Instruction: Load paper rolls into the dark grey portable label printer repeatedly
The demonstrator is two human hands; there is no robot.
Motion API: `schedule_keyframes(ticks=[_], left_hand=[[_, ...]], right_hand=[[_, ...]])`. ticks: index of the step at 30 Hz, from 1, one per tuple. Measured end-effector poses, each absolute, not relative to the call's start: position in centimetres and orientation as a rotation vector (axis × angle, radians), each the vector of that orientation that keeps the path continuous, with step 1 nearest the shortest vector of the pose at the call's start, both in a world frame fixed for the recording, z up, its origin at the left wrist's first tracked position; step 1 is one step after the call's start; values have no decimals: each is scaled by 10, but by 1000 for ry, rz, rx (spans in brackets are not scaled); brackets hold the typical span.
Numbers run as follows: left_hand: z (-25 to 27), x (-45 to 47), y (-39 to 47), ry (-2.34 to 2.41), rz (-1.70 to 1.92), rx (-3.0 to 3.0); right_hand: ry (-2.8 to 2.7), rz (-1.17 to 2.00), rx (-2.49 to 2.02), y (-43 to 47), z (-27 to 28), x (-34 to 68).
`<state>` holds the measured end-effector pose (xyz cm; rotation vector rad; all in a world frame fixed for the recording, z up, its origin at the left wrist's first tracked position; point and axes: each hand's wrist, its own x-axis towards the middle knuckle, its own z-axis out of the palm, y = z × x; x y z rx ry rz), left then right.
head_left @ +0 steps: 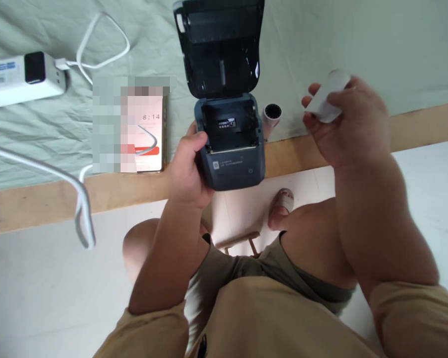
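Note:
Tilted above the table edge is a dark blue-black label printer [229,171], its lid [220,54] swung up. Its inner bay shows a small printed sticker and no roll. My left hand [190,166] grips the printer's left side, thumb on the rim. Off to the right, my right hand [353,112] pinches a white paper roll [326,102] between thumb and fingers, apart from the printer. Behind the printer's right side stands a small pale cylinder [272,119] with a dark top; its kind I cannot make out.
A lit phone [149,136], partly blurred out, lies left of the printer. Farther left is a white power bank [26,77] with a white cable [100,64]. Another cable loop [84,214] hangs over the wooden table edge [108,196]. Green cloth [358,35] covers the table.

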<state>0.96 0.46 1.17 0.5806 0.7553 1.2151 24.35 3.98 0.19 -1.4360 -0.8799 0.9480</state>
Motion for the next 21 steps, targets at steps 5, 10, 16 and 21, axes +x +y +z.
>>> schedule_keyframes(ticks=[5,10,16,21], left_hand=[[10,11,4,744,1221,608],[11,15,-1,776,1238,694],[10,15,-3,818,1263,724],[6,10,-2,761,1220,730]], right_hand=[[-1563,361,-1151,9,35,206],[-2012,183,-1043,0,52,170],[-2083,149,-1142,5,48,164],[-2136,100,-1060,12,36,174]])
